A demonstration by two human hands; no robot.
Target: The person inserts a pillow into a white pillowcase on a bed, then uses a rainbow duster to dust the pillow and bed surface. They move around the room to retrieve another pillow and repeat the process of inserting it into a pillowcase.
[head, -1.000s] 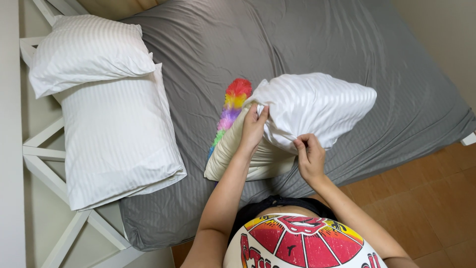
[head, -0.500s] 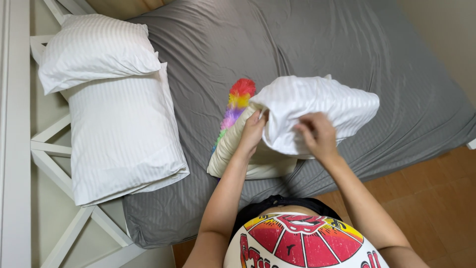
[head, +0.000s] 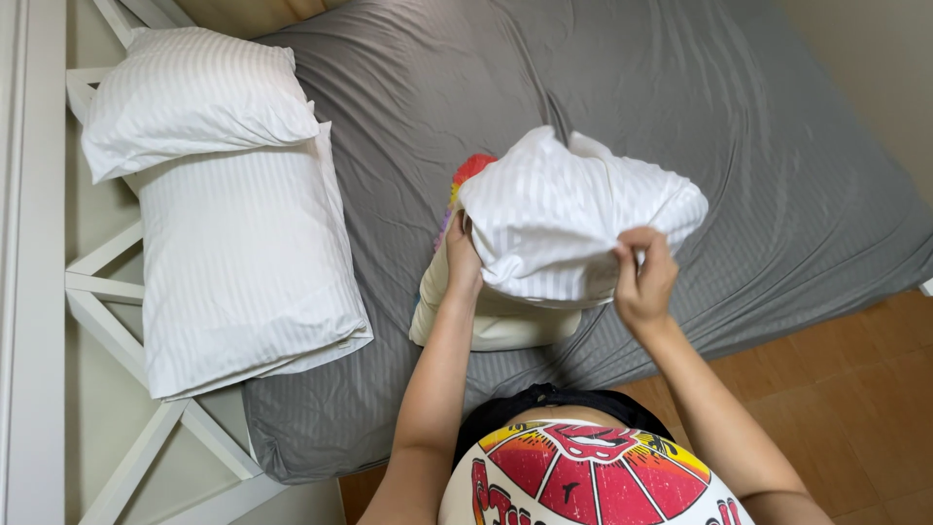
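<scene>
Right now both hands are closed on the white pillowcase (head: 569,219), which is bunched up over the cream pillow (head: 491,321) lying on the grey bed (head: 680,87) near its foot edge. The left hand (head: 463,258) grips the case at its left side, fingers tucked into the fabric against the pillow; the right hand (head: 643,277) pinches a fold of the case at its lower right, held up clear of the bed.

The likeliest trouble, as I judge it, is the loose cloth bunching or slipping from the right hand's small pinch, since most of the case hangs slack. The pillow sits close to the mattress edge, so a pull toward the person could drag it off onto the wooden floor (head: 855,389). A rainbow-coloured thing (head: 470,170) lies just behind the pillow, partly hidden, and could get caught up in the fabric.

For room, the bed is open to the right and beyond the pillow. To the left, two white pillows (head: 233,243) lie stacked at the mattress side, over a white frame (head: 107,292), well apart from the hands.
</scene>
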